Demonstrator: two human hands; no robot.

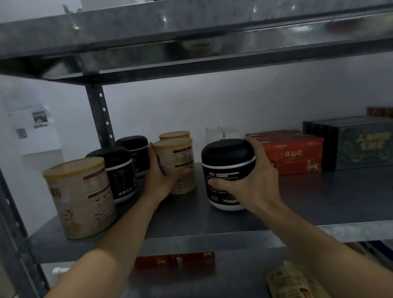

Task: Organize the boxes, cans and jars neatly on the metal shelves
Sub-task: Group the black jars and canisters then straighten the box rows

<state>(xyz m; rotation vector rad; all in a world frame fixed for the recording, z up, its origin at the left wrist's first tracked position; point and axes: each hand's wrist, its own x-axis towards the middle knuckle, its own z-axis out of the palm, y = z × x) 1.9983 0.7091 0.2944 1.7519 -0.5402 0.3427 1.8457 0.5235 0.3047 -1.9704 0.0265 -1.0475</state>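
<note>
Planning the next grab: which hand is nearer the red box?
Right. The right hand, gripping the black jar, sits just beside the red box; the left hand holds a tan can farther left.

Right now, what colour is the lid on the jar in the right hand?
Black, on a black jar with a white band; head view.

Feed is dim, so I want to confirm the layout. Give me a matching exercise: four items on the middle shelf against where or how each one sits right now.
Items:
1. black jar
2. tan can
3. red box
4. dark green box

States:
A. far right of the shelf
B. gripped by the right hand
C. between the held jar and the green box
D. gripped by the left hand

Pairs: 1-B, 2-D, 3-C, 4-A
</note>
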